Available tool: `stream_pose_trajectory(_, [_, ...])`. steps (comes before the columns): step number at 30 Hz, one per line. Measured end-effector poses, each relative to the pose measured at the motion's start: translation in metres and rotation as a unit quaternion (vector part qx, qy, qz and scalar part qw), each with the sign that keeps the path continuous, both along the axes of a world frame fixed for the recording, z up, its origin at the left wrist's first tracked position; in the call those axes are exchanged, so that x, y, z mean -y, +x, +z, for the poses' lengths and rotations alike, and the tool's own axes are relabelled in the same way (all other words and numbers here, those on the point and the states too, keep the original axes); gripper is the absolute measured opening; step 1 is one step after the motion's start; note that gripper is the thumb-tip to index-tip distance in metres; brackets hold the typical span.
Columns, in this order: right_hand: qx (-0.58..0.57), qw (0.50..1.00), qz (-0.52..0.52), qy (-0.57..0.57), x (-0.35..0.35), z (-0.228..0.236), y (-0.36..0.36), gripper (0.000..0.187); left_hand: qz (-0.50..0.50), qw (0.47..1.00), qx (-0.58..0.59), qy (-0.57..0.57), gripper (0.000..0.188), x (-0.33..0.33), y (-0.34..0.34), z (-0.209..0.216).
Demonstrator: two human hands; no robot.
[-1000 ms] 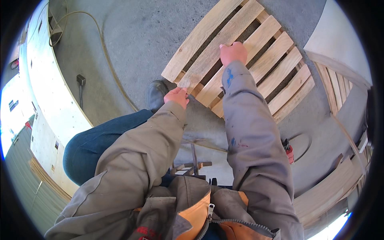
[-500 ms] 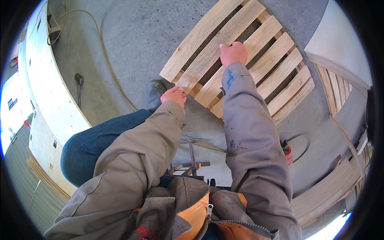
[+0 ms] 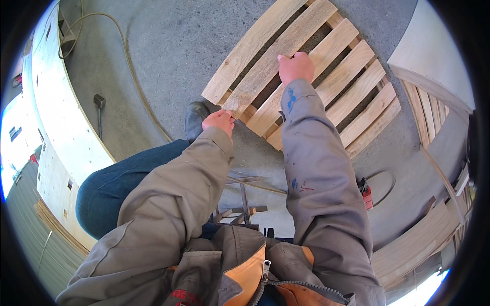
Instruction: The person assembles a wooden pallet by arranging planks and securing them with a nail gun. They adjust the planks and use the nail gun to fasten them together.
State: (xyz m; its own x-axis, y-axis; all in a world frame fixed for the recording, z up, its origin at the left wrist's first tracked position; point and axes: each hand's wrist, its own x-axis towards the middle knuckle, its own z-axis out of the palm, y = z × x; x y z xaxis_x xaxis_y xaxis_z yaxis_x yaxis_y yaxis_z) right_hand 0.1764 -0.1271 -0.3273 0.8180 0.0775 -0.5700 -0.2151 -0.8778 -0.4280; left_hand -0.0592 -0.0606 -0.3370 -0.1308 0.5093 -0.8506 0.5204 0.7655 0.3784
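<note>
A slatted wooden pallet (image 3: 273,71) of pale boards lies tilted across the upper middle, with dark gaps between its slats. My right hand (image 3: 296,68) is closed over the edge of the second slat from the left, its fingertips partly hidden behind the hand. At the near end of that same slat, my left hand (image 3: 219,122) pinches the board's end between thumb and fingers. My left shoe (image 3: 195,121) is on the floor right beside the left hand.
A long pale plywood panel (image 3: 61,97) curves along the left. A thin hose (image 3: 130,66) runs over the concrete floor, near a dark metal tool (image 3: 99,102). At right are a red tool (image 3: 367,198) with a cable and wooden boards (image 3: 413,250). A metal frame (image 3: 245,204) stands below the hands.
Both hands keep their places on the pallet. The pallet and hands appear shifted very slightly left in the picture.
</note>
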Motion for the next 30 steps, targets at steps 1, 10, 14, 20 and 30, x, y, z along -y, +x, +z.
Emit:
stream_pose_trajectory(1, [0.000,1.000,-0.002,0.001,0.000,0.001,0.000,0.040,-0.003,1.000,0.001,-0.001,0.028,0.000,0.000,0.000])
stream_pose_trajectory(10, [0.013,1.000,-0.006,0.011,0.004,-0.005,0.002,0.040,0.015,0.999,0.035,-0.031,0.030,-0.003,-0.006,-0.016])
stream_pose_trajectory(14, [0.022,0.999,-0.012,0.022,0.002,-0.003,-0.001,0.039,0.001,0.999,0.024,-0.027,0.029,-0.003,-0.014,-0.021])
stream_pose_trajectory(20, [0.007,0.999,-0.030,0.038,0.003,0.001,0.000,0.040,-0.019,1.000,0.002,-0.010,0.026,-0.001,-0.006,-0.010])
stream_pose_trajectory(30, [0.015,0.996,-0.053,0.073,0.007,0.008,-0.005,0.041,-0.023,1.000,0.010,-0.016,0.028,-0.002,-0.012,-0.015])
